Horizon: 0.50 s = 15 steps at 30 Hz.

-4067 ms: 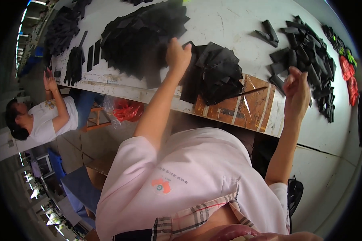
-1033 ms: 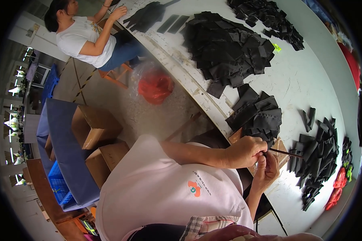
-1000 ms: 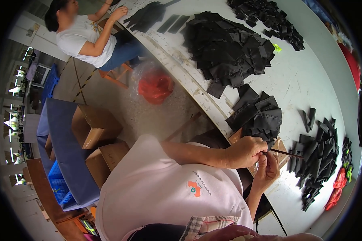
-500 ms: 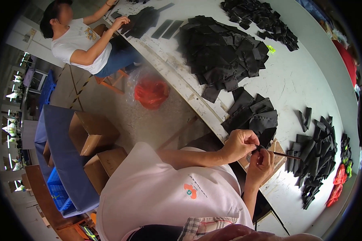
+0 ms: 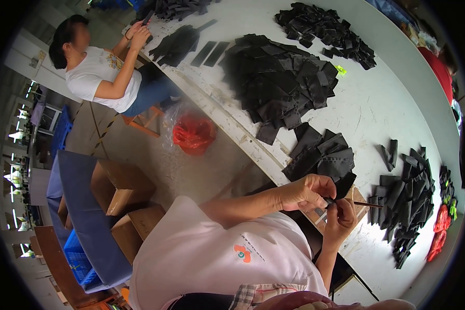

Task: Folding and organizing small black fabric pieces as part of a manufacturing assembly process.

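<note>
My left hand [image 5: 311, 193] pinches a small black fabric piece [image 5: 329, 202] in front of my body, above the table edge. My right hand [image 5: 341, 219] meets it there, its fingers closed on the same piece and against a thin dark stick [image 5: 368, 204] that points right. Fingers cover most of the fabric, so its shape cannot be made out. Just beyond my hands lies a small stack of flat black fabric pieces [image 5: 329, 155]. Narrow, folded-looking black pieces [image 5: 407, 199] are heaped to the right of the stick.
A large heap of black pieces [image 5: 281, 77] covers the middle of the white table [image 5: 369, 106]; another pile [image 5: 325, 31] lies farther off. A co-worker [image 5: 108, 77] sits at far left, handling black pieces. Cardboard boxes [image 5: 120, 181] and a red bag [image 5: 194, 134] stand left of the table.
The whole view has shifted slightly. Both my hands stay together at the black fabric piece, with the fingers slightly regripped. The co-worker's hands have come together around a black piece.
</note>
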### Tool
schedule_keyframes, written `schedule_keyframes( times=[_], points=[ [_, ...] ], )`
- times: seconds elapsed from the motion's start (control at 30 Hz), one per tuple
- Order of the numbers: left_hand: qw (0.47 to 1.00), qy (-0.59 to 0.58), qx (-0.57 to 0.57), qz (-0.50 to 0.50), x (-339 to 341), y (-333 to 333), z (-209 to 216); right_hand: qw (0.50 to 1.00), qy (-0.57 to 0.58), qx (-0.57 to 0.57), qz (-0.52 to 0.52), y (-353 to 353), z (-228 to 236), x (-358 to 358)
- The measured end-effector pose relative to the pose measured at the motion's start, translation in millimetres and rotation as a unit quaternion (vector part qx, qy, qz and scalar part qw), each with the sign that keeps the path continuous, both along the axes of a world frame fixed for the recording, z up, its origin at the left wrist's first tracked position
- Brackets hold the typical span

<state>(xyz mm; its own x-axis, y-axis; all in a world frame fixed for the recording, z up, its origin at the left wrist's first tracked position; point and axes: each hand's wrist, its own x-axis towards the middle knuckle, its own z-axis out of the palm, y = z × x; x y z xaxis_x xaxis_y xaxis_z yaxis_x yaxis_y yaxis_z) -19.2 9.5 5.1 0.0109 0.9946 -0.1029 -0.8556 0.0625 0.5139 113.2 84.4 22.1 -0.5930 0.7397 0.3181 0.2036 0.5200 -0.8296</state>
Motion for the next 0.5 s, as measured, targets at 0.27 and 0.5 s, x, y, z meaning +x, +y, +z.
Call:
schedule_keyframes(
  times=[0.27, 0.5],
  points=[
    [0.966, 0.212, -0.087, 0.123, 18, 12, -9, 0.798, 0.209, -0.561, 0.073, 5, -10, 8],
    [0.865, 0.426, -0.074, 0.255, 24, 11, -6, 0.816, 0.187, -0.538, 0.101, 9, -19, 7]
  ],
)
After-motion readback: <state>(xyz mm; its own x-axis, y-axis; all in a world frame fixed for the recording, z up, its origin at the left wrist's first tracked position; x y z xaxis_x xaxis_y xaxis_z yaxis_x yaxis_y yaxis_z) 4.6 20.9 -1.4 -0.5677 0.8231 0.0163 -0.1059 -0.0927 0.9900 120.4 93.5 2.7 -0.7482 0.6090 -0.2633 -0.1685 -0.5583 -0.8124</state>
